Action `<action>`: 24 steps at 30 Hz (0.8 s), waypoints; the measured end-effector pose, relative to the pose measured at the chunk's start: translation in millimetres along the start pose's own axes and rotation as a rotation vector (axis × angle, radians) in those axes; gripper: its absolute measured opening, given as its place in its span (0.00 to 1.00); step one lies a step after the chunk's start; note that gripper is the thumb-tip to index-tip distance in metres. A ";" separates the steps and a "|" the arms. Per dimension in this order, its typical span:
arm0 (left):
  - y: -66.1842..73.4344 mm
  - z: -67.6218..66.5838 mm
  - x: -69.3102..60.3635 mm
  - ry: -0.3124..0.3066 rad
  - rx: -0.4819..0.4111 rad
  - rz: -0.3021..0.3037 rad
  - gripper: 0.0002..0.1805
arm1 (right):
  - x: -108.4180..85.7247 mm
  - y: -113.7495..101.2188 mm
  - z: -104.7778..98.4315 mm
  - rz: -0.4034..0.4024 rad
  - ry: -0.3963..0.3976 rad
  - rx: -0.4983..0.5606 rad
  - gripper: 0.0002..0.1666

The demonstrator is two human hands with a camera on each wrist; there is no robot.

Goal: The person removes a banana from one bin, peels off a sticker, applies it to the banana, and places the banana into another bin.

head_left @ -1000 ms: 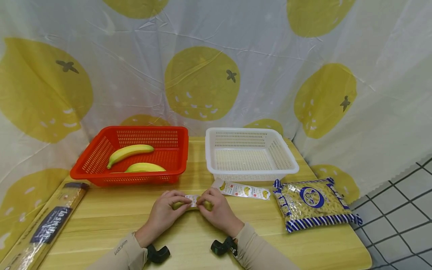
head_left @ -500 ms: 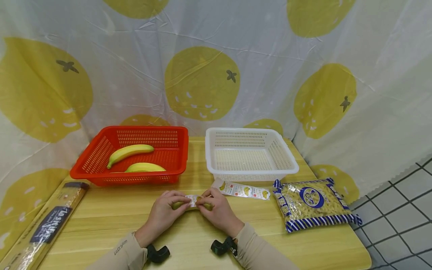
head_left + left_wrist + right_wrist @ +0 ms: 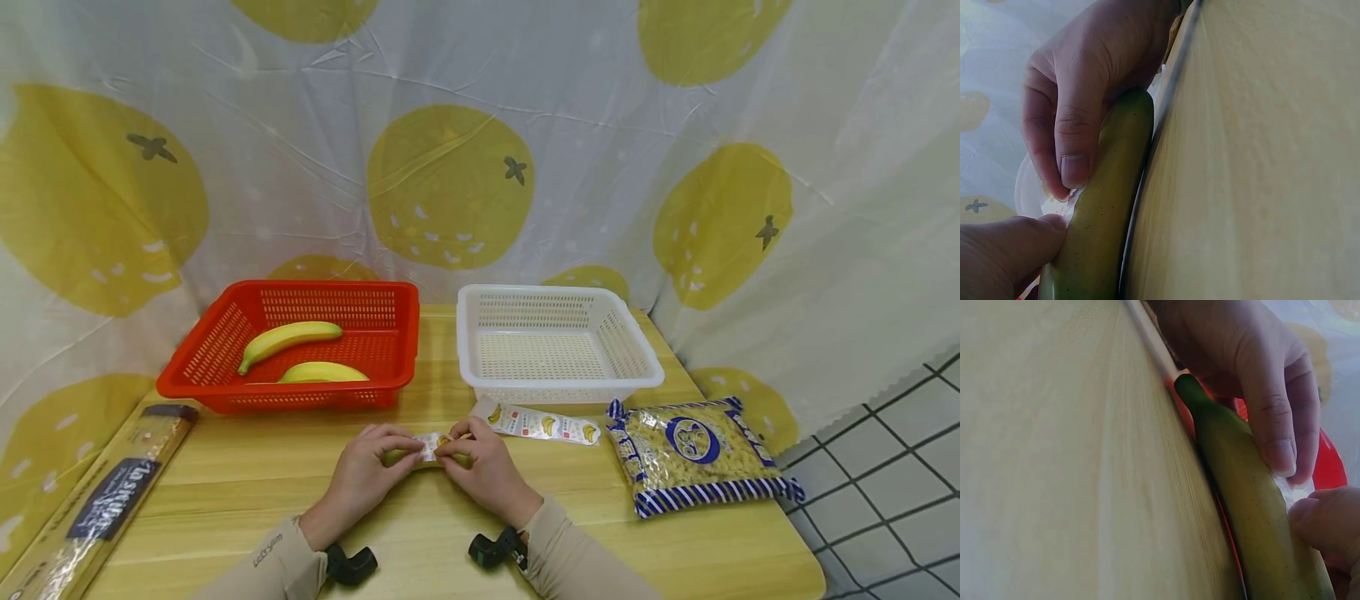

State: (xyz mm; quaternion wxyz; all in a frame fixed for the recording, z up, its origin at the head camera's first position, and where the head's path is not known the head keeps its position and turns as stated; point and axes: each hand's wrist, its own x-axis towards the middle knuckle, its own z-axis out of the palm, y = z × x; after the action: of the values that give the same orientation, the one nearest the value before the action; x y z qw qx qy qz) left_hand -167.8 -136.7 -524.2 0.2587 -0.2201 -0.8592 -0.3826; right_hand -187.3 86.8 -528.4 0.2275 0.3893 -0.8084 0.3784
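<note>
Hardly anything moved since half second ago. Left hand (image 3: 369, 460) and right hand (image 3: 483, 463) angle inward, thumbs and fingertips closed in pinch on opposite ends of banana sticker (image 3: 428, 445). Banana (image 3: 1250, 487) lies directly beneath fingers (stem end by left hand), mostly hidden in head view; sticker print illegible.
</note>
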 end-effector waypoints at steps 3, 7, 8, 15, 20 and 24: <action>0.2 -0.3 0.2 -0.006 0.006 -0.005 0.14 | 0.1 -0.4 0.1 0.001 0.004 0.008 0.06; -0.1 -0.3 0.3 -0.010 0.007 -0.005 0.13 | 0.3 -0.7 0.2 0.000 0.007 -0.001 0.05; -0.2 -0.3 0.3 -0.010 0.005 -0.006 0.13 | 0.3 -0.7 0.3 0.000 0.007 -0.004 0.05; 1.0 -1.4 0.3 -0.017 -0.009 -0.043 0.14 | 1.3 -0.9 0.5 -0.008 0.023 -0.016 0.05; 2.5 -2.8 0.6 -0.031 -0.036 -0.082 0.14 | 1.9 -1.5 0.1 -0.016 0.033 -0.030 0.05; 2.3 -3.0 0.9 -0.033 -0.040 -0.087 0.14 | 1.6 -1.2 0.3 -0.010 0.032 -0.032 0.05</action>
State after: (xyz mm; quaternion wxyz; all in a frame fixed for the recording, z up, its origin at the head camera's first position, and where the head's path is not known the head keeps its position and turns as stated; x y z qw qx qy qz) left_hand -166.3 -137.4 -520.6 0.2231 -0.1941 -0.8643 -0.4070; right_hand -187.3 85.3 -527.0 0.2486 0.3838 -0.8085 0.3705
